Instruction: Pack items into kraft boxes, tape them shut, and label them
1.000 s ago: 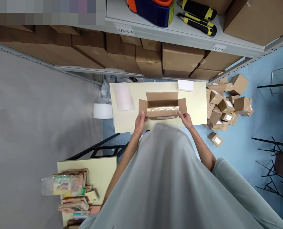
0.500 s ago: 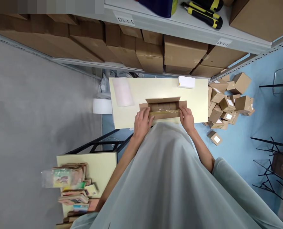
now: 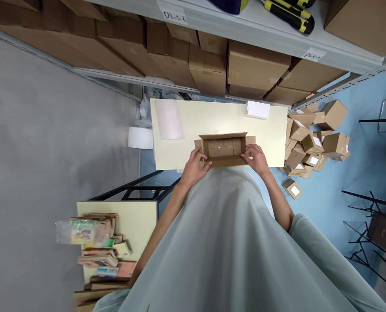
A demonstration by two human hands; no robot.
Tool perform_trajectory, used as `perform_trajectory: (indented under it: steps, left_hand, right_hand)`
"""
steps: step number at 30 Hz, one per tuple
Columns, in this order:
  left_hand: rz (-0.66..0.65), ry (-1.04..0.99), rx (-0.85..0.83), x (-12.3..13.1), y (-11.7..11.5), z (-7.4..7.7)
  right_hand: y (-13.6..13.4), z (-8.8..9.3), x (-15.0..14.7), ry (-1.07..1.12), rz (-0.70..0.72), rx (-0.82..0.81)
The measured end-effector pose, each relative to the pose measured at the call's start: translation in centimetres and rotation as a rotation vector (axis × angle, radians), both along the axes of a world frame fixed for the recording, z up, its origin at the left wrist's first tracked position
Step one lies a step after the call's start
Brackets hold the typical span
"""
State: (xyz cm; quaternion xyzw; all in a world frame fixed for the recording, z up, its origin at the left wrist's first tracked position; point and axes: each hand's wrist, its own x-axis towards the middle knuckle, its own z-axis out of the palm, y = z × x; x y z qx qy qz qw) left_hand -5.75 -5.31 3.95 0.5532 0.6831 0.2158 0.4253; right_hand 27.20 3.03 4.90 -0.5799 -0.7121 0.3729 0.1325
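Observation:
An open cardboard box sits at the near edge of the pale table, its flaps raised and its inside bare. My left hand has its fingers curled at the box's near left corner, by the left end flap. At the near right corner, my right hand pinches the cardboard between thumb and fingers. Farther back on the table lie a small white box on the right and a pale pinkish translucent sheet on the left.
Beyond the table, a shelf holds brown cartons and yellow-black utility knives. Labelled parcels are piled on the floor to the right. Books cover part of a second table at lower left. A white roll stands beside the table.
The box has been turned so its inner floor shows and the shiny taped strip is out of sight. Both hands have shifted their grip at its ends. The view has moved slightly.

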Motion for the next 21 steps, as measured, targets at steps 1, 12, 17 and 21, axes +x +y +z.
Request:
perform_trajectory:
  steps: [1, 12, 17, 21]
  left_hand:
    - [-0.020, 0.001, -0.006, 0.1, 0.0, -0.3]
    - [-0.021, 0.059, -0.091, 1.6, 0.1, -3.5]
    - [0.068, 0.059, -0.095, 2.2, 0.4, -3.2]
    - [0.109, 0.060, -0.063, 2.2, 1.4, -2.1]
  right_hand:
    - [0.4, -0.1, 0.0, -0.026, 0.047, 0.013]
    - [5.6, -3.7, -2.1, -0.143, 0.146, -0.008]
    - [6.9, -5.1, -3.1, -0.071, -0.017, 0.013]
    - [8.0, -4.6, -3.2, -0.057, -0.003, 0.024]
